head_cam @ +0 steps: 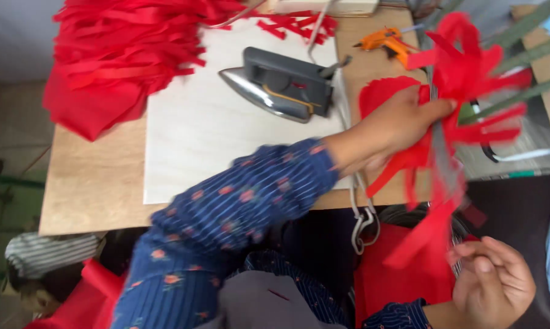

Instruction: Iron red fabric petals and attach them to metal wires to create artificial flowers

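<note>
While the left hand (390, 131) grips the red strip bundle (464, 103), the right hand (494, 289) pinches its tail.

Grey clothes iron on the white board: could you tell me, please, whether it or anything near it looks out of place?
The grey clothes iron lies tipped on its side on the white board, soleplate exposed rather than standing. Its pale cord dangles over the table edge. Nothing appears damaged.

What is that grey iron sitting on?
The iron lies on a pale white board, which rests on the wooden table. The patch of board directly beneath the iron is covered, so nothing there can be seen.
</note>
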